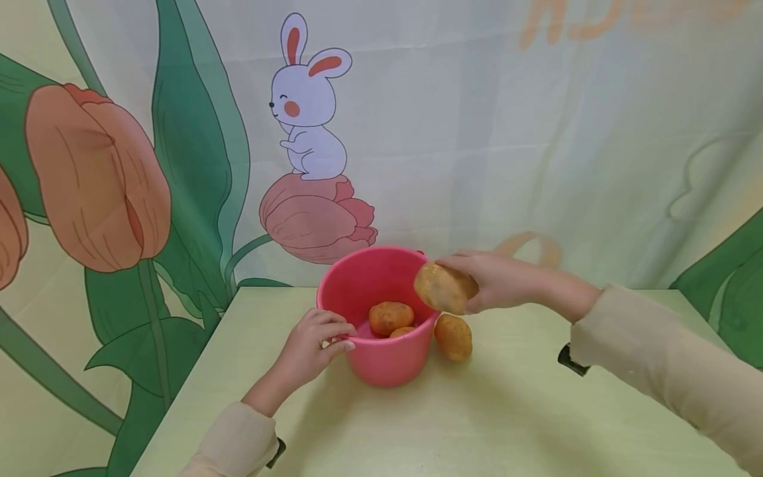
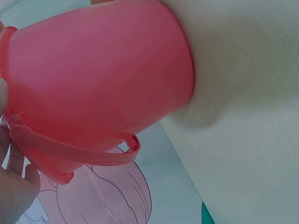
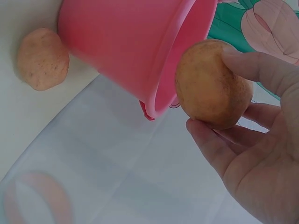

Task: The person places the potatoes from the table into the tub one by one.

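Observation:
A pink bucket (image 1: 387,364) stands upright on the table, with one potato (image 1: 391,318) and part of another (image 1: 403,330) showing inside. My left hand (image 1: 312,344) grips the bucket's near-left rim, fingers over the edge; in the left wrist view, the bucket's handle (image 2: 84,151) hangs down along its side. Between the thumb and fingers of my right hand (image 1: 507,281) is a potato (image 1: 444,289), held up at the right rim. The right wrist view shows this held potato (image 3: 210,86) beside the bucket's mouth. Another potato (image 1: 454,338) lies on the table against or close to the bucket's right side.
The pale yellow table (image 1: 536,397) stretches to both sides and in front of the bucket. Directly behind it hangs a curtain (image 1: 447,132) printed with tulips and a white rabbit.

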{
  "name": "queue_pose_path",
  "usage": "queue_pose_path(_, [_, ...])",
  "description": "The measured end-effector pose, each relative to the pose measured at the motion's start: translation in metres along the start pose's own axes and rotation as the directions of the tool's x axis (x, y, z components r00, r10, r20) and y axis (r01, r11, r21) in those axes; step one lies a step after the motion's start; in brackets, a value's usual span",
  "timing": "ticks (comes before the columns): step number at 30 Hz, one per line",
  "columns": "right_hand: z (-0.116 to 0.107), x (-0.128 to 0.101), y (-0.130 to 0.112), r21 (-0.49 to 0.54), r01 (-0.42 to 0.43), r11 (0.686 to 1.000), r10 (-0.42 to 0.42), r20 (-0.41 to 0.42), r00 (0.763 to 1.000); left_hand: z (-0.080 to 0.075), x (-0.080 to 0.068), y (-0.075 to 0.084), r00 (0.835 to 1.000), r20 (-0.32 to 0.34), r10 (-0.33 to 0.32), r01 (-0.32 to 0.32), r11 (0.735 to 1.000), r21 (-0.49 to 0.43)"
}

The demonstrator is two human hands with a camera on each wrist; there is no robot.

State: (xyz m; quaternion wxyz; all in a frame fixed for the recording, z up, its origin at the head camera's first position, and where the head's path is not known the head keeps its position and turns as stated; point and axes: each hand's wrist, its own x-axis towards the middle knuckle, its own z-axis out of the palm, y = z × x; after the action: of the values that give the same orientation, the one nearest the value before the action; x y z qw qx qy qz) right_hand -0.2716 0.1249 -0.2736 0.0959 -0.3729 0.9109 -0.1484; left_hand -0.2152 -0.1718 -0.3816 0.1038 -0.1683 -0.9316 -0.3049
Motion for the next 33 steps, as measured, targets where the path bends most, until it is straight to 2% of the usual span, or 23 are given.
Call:
queue_pose_path(16, [0.006,0.020,-0.009,0.023,0.007,1.000,-0.008,0.023,1.000,-0.001,-0.001,0.002,1.000,0.005,-0.026,0.026,1.000,-0.004])
queue_pose_path(33, [0.011,0.037,-0.016,0.020,0.021,1.000,-0.022,0.038,0.999,-0.002,0.000,0.001,1.000,0.000,0.005,-0.005,1.000,0.009])
